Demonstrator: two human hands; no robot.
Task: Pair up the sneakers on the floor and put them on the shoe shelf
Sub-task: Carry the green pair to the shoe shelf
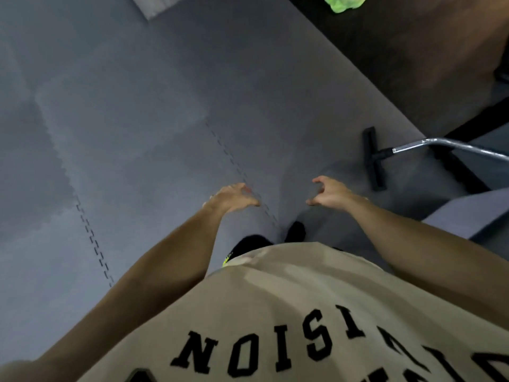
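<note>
Standing over bare grey floor mats [137, 106], both hands empty.
Left hand [234, 198] and right hand [329, 193] hung loosely spread; no sneakers or shelf showed, so progress couldn't be judged.

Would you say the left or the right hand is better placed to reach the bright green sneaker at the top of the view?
Probably the right hand: both hands are empty and open, but the bright green sneaker lies far ahead on the right side, farther from the left hand.
</note>
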